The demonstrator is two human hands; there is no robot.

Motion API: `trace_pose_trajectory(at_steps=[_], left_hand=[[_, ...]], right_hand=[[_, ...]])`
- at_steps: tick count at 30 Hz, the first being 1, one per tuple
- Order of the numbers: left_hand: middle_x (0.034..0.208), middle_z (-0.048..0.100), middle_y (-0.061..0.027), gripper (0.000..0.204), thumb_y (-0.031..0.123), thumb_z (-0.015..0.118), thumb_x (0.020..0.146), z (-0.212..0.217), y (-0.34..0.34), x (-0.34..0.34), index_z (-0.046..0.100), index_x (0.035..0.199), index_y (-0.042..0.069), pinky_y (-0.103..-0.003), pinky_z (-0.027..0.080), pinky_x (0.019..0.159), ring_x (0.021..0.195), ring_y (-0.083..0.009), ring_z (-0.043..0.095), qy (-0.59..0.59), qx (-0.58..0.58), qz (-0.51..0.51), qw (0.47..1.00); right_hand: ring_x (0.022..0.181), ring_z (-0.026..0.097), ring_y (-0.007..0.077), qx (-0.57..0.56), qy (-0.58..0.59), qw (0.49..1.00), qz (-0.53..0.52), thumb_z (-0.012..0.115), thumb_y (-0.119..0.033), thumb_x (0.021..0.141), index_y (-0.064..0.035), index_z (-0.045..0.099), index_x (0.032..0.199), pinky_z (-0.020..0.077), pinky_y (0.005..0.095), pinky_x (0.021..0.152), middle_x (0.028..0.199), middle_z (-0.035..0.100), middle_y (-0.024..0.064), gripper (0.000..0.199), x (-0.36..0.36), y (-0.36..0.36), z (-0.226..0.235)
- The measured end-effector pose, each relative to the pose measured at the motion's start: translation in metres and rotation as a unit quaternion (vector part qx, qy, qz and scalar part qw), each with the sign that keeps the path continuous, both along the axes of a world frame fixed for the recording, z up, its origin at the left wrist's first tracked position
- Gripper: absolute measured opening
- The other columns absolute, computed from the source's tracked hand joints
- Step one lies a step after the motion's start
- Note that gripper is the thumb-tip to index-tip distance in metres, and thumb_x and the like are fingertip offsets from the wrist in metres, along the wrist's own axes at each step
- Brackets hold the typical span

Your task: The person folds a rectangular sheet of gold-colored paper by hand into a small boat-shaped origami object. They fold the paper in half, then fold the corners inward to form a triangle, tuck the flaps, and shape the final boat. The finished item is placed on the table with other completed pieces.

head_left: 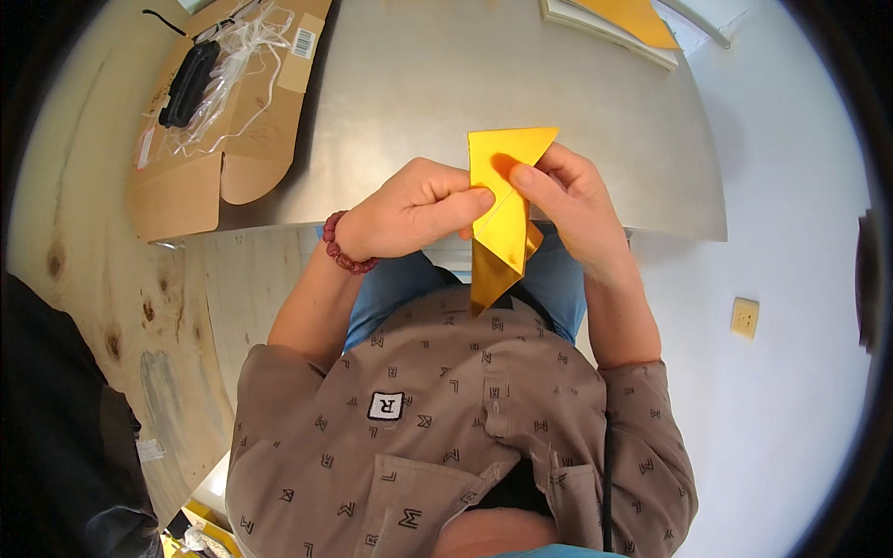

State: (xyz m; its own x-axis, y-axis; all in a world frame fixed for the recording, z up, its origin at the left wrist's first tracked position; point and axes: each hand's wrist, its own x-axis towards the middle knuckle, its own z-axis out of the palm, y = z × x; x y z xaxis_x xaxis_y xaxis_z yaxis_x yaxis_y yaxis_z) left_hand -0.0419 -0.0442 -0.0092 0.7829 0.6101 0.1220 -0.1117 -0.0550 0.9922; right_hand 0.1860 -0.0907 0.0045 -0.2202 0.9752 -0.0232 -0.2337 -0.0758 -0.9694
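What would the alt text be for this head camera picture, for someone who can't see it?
Seen from above, a person's left hand and right hand pinch a folded sheet of shiny yellow paper above a grey metal table. An open cardboard box holding white cords lies at the table's left end.

a plain workroom: metal table (pixel 419 84), opened cardboard box (pixel 214 121), plywood floor (pixel 112 270), white wall.

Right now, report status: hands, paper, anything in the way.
Left hand and right hand both pinching the folded yellow paper, held in the air above the lap. Metal table beyond; nothing between the hands.
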Motion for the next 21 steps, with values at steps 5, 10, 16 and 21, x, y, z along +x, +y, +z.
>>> trace_pose_trajectory(at_steps=[5, 10, 16, 21], left_hand=[[0.075, 0.058, 0.0052, 0.027, 0.017, 0.061, 0.109, -0.009, -0.011, 0.016, 0.069, 0.092, -0.002, -0.022, 0.041, 0.062, 0.070, -0.0020, 0.048, 0.015, -0.004, 0.122, 0.992], [0.078, 0.063, 0.0044, 0.022, 0.015, 0.066, 0.106, -0.015, -0.027, 0.026, 0.070, 0.092, -0.001, -0.022, 0.049, 0.063, 0.071, -0.0013, 0.055, -0.014, -0.076, 0.178, 0.981], [0.078, 0.066, 0.0032, 0.024, 0.016, 0.066, 0.106, -0.012, -0.032, 0.028, 0.070, 0.089, -0.001, -0.021, 0.052, 0.060, 0.068, -0.0015, 0.060, 0.009, -0.061, 0.226, 0.972], [0.081, 0.068, 0.0026, 0.022, 0.017, 0.065, 0.107, -0.011, -0.032, 0.031, 0.073, 0.095, -0.001, -0.020, 0.051, 0.060, 0.070, -0.0016, 0.061, -0.004, -0.060, 0.231, 0.971]], right_hand=[[0.070, 0.052, 0.0009, -0.005, 0.023, 0.998, -0.066, 0.078, -0.024, 0.100, -0.0034, 0.076, 0.105, 0.0396, 0.0196, 0.061, 0.083, 0.066, -0.0054, 0.021, -0.002, 0.006, -0.010], [0.071, 0.053, 0.0017, 0.006, 0.010, 0.994, -0.105, 0.078, -0.023, 0.100, -0.0044, 0.075, 0.101, 0.0401, 0.0203, 0.062, 0.083, 0.065, -0.0055, 0.019, -0.003, 0.011, -0.016], [0.074, 0.055, 0.0031, -0.023, 0.004, 0.999, -0.043, 0.076, -0.020, 0.101, -0.0043, 0.072, 0.096, 0.0440, 0.0210, 0.066, 0.085, 0.066, -0.0051, 0.017, 0.001, 0.007, -0.026], [0.078, 0.058, 0.0039, -0.020, 0.013, 0.999, -0.023, 0.077, -0.018, 0.100, -0.0039, 0.071, 0.095, 0.0469, 0.0222, 0.070, 0.086, 0.067, -0.0042, 0.016, 0.004, 0.001, -0.034]])
